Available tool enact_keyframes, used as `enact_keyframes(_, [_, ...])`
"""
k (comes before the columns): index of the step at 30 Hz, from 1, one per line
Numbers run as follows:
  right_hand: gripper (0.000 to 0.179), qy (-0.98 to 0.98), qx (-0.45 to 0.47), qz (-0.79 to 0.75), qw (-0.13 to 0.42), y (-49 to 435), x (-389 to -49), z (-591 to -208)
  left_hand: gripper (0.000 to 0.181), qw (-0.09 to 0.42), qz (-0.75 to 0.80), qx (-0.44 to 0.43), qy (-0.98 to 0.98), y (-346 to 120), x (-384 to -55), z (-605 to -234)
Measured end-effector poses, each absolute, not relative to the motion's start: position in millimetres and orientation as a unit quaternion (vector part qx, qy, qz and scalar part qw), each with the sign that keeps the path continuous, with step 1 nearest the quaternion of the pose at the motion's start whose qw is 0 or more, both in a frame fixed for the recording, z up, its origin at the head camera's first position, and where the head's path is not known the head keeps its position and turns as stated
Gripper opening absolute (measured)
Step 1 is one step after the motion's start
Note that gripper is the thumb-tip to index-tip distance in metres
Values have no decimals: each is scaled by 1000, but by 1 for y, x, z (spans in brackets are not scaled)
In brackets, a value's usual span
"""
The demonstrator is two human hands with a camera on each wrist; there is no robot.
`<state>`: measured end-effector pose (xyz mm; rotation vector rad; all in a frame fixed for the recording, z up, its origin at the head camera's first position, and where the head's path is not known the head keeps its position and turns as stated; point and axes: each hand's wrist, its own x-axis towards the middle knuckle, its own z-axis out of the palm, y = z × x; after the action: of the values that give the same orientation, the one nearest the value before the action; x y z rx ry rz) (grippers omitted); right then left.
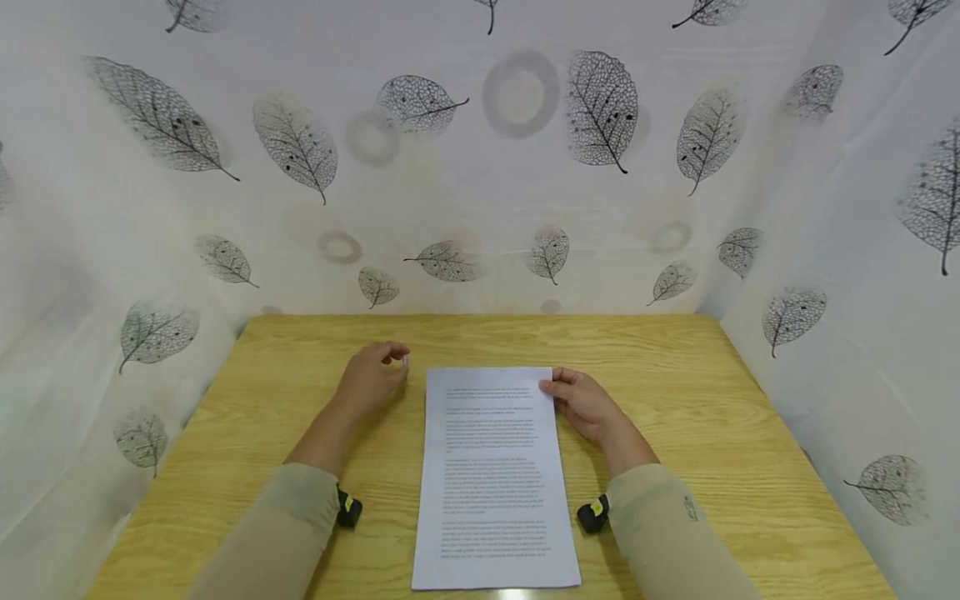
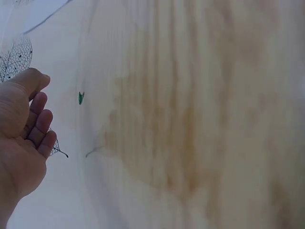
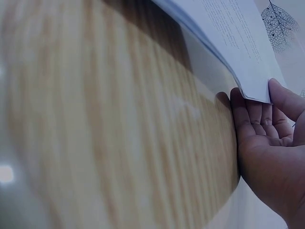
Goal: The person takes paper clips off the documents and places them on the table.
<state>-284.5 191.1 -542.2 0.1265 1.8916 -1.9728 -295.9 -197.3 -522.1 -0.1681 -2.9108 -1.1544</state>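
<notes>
A stack of printed paper sheets (image 1: pixel 491 479) lies on the wooden table in front of me, its text running across the top page. My right hand (image 1: pixel 588 406) pinches the far right corner, thumb on top and fingers beneath. In the right wrist view, that corner of the paper sheets (image 3: pixel 238 52) is lifted, with the right hand (image 3: pixel 271 138) under it. To the left of the stack, my left hand (image 1: pixel 372 377) is raised with a small pale thing (image 1: pixel 405 360) between thumb and forefinger; its kind is unclear. The left wrist view shows the left hand (image 2: pixel 28 124) side-on, its fingertips partly hidden.
The wooden table (image 1: pixel 697 433) reaches back to a pale curtain (image 1: pixel 480 192) printed with leaf skeletons, which also closes both sides. A small green mark or thing (image 2: pixel 81 98) shows near the table's edge in the left wrist view. Each wrist carries a black device (image 1: pixel 348 508).
</notes>
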Motion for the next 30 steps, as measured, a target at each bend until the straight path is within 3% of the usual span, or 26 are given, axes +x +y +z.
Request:
enact_keyframes(11, [15,678,46,-705,203,191,-283,-542,32,-52,-345,-64,-935,-206,-299,-531])
enact_keyframes(30, [14,679,41,-703,205,192,-283,-540,35,-78,-306,-82,-945,-206,-308,-533])
